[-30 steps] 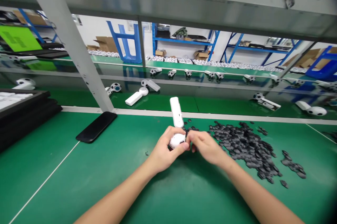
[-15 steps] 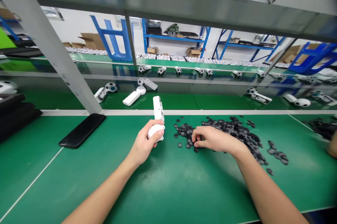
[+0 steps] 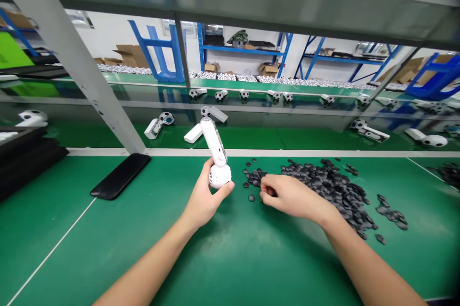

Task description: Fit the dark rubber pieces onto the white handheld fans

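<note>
My left hand (image 3: pixel 204 198) grips a white plastic device (image 3: pixel 214 145) by its round, ball-shaped end, with the long flat body pointing up and away. Small holes and dark slots show on the ball. To its right, my right hand (image 3: pixel 283 193) is closed at the near left side of a heap of small black pentagonal pieces (image 3: pixel 334 191). Its thumb and fingertips are pinched together, and whatever lies between them is hidden. A few loose black pieces lie on the green table between the two hands.
A black phone-like slab (image 3: pixel 120 176) lies at left, beside a grey metal post (image 3: pixel 97 90) and stacked black trays (image 3: pixel 28 167). Beyond the pale rail, white devices with football-patterned ends (image 3: pixel 158 123) rest on a green belt (image 3: pixel 251 138). A metal beam (image 3: pixel 230 4) crosses overhead.
My left hand has turned the white device, so its ball end shows more fully and its body leans left. My right hand has closed its fingers tighter beside the black pieces.
</note>
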A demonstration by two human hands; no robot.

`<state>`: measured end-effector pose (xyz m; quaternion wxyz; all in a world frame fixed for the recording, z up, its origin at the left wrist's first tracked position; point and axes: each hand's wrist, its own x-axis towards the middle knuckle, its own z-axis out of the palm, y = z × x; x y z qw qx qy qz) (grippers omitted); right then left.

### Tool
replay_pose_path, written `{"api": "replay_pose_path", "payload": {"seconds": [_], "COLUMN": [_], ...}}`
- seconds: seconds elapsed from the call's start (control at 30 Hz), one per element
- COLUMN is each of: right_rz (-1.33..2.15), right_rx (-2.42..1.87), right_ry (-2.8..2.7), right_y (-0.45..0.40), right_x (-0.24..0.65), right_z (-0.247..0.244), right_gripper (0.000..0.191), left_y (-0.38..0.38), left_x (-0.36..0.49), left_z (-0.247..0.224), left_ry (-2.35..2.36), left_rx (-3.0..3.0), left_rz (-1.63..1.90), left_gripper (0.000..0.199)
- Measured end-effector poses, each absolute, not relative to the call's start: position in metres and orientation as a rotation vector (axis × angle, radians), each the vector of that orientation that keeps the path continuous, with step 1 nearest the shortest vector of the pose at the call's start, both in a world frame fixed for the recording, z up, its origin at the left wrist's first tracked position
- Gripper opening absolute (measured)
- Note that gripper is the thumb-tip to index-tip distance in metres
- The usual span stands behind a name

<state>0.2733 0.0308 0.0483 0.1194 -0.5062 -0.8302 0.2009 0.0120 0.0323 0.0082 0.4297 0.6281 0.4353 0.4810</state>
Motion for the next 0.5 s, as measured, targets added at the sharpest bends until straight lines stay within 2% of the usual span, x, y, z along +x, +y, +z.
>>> {"api": "replay_pose_path", "payload": {"seconds": [0.07,0.13,0.2,0.5], "right_rz": [0.858,1.177,1.339,1.41], "right_rx": [-1.381,-1.271,-1.178,-1.173], "right_ry": [-2.241,-2.007,-1.82,-1.64], "right_y": [0.03,0.028,0.027,0.027], "right_x": [0.26,0.249,0.242,0.239], "right_z": [0.044,0.038,0.034,0.028], "right_gripper": [0.016,0.018,0.02,0.025], "left_y": [0.032,0.031,0.03,0.022], "left_x": [0.013,0.014,0.015,0.018], "left_z": [0.008,0.008,0.009,0.013], "left_ry": [1.053,1.022,0.989,0.897], "left_rx": [1.559,1.581,1.638,1.846], "left_rz": [1.161,1.127,1.083,0.892], "left_gripper": [0.055,0.05,0.049,0.052]}}
